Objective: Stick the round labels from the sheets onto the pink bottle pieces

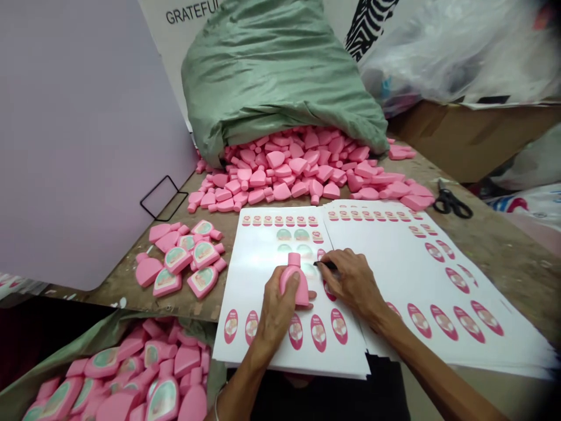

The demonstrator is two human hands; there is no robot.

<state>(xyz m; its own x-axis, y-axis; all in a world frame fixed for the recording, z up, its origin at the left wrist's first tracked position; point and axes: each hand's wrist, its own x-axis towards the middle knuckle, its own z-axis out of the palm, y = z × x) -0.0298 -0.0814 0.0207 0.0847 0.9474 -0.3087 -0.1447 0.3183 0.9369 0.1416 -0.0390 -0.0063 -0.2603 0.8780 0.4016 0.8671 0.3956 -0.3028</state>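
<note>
A plain pink toy-like bottle is upright in my left hand, the thumb pressed over its front and fingertips showing behind it. My right hand pinches a slim black pointed tool; its exact kind is unclear. The tool's tip meets a pale green label on the left sticker sheet, just right of the bottle's neck. Green rounded labels, small heart labels and pink oval labels remain on this sheet. Both forearms come in from the front edge.
Pink bottles spill from a green sack at the back. Labelled bottles lie left; more fill an open sack below. Another sheet stack lies right, near black-handled scissors. A black wire frame stands left.
</note>
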